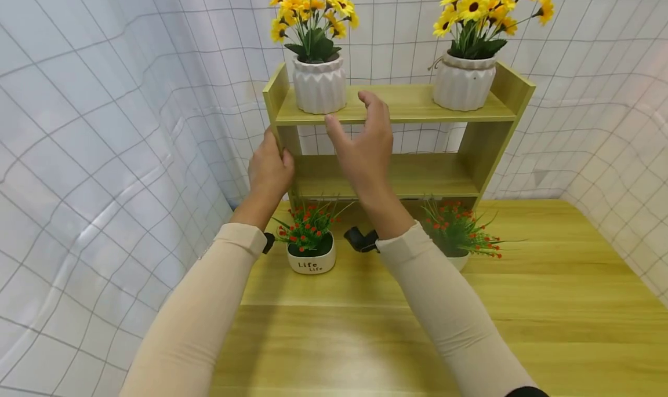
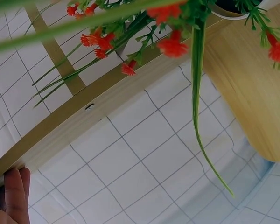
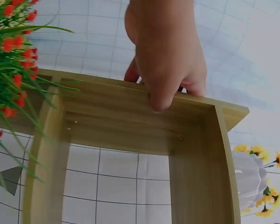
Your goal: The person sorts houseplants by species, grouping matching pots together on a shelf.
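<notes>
My left hand (image 1: 269, 170) grips the left side panel of a two-tier wooden shelf (image 1: 386, 175), fingers outside and thumb near the front edge. The right wrist view shows this same left hand (image 3: 170, 56) over the panel's edge. In front of the upper tier is my right hand (image 1: 367, 148), thumb and fingers spread and curved with nothing between them. Just beyond its thumb stands a white ribbed pot (image 1: 319, 87) of yellow artificial sunflowers, on the left of the top tier. A similar sunflower pot (image 1: 464, 84) stands on the right of that tier.
Before the shelf, a white "Life" planter (image 1: 312, 262) with red flowers sits on the wooden table (image 1: 323, 339). Another red-flowered plant (image 1: 456, 229) is partly behind my right forearm. White grid-patterned cloth (image 1: 104, 124) surrounds the table at the back and sides.
</notes>
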A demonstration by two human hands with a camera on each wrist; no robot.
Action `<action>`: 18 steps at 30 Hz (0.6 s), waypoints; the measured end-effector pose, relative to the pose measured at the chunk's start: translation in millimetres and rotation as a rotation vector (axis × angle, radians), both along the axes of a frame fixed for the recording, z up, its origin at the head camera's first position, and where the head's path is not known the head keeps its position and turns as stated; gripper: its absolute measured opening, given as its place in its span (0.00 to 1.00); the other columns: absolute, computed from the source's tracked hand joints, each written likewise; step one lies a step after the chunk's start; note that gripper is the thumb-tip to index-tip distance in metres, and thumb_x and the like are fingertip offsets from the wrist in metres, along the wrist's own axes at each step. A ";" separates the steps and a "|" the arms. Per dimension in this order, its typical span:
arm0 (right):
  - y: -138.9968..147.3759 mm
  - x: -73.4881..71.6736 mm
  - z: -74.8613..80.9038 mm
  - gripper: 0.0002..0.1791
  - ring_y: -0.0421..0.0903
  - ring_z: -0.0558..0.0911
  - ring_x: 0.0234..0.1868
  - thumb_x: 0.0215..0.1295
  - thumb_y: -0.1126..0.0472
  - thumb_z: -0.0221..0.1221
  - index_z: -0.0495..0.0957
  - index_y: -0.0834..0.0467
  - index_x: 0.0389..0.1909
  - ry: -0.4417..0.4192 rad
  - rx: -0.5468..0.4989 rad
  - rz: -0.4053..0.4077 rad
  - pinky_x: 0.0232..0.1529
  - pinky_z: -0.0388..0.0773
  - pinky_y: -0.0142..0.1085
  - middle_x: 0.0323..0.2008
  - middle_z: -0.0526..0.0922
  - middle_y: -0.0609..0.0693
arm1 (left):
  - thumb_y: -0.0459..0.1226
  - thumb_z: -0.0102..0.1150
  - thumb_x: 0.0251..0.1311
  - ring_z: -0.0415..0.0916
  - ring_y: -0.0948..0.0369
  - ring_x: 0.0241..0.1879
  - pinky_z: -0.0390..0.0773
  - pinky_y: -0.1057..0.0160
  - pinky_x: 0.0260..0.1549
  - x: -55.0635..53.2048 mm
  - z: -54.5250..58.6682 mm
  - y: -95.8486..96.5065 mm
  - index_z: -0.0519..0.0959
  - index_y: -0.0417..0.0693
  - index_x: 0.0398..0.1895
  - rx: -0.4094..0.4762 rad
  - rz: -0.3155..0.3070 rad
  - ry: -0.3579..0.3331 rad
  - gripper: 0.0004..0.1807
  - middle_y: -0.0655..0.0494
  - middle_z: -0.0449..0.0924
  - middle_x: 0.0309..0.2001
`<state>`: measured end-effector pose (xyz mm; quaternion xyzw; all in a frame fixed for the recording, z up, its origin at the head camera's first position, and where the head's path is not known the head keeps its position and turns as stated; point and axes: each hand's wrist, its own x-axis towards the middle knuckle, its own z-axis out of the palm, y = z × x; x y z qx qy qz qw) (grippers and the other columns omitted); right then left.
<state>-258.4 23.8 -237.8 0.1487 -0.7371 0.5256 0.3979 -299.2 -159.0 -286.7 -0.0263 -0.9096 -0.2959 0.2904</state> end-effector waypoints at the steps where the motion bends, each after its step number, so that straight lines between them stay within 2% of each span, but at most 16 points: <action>1: 2.1 3.6 -4.0 0.34 0.42 0.69 0.65 0.62 0.53 0.67 0.69 0.64 0.64 0.000 0.001 0.011 0.61 0.65 0.32 0.62 0.72 0.55 | 0.35 0.51 0.67 0.77 0.35 0.49 0.74 0.37 0.45 0.2 0.3 0.4 0.64 0.39 0.67 0.002 0.001 0.000 0.26 0.35 0.78 0.53; 5: 11.3 17.5 -24.4 0.34 0.43 0.69 0.64 0.62 0.52 0.66 0.68 0.64 0.65 -0.018 0.003 0.038 0.59 0.68 0.34 0.62 0.72 0.54 | 0.35 0.51 0.67 0.78 0.35 0.49 0.74 0.37 0.45 0.5 0.7 1.2 0.64 0.39 0.67 0.005 0.002 -0.006 0.26 0.35 0.78 0.53; 13: 33.9 47.7 -76.6 0.30 0.46 0.71 0.63 0.64 0.55 0.64 0.70 0.64 0.63 -0.071 -0.023 0.032 0.59 0.71 0.44 0.61 0.74 0.54 | 0.37 0.50 0.68 0.77 0.35 0.49 0.74 0.38 0.45 -0.2 1.3 2.2 0.63 0.39 0.66 -0.005 0.001 -0.027 0.25 0.35 0.78 0.53; 18: 50.6 59.9 -105.7 0.28 0.47 0.72 0.63 0.64 0.56 0.65 0.72 0.64 0.62 -0.099 -0.005 0.016 0.58 0.72 0.45 0.59 0.76 0.54 | 0.37 0.50 0.69 0.77 0.35 0.49 0.74 0.38 0.45 -0.3 2.0 1.2 0.63 0.40 0.67 0.002 0.010 -0.049 0.25 0.35 0.78 0.53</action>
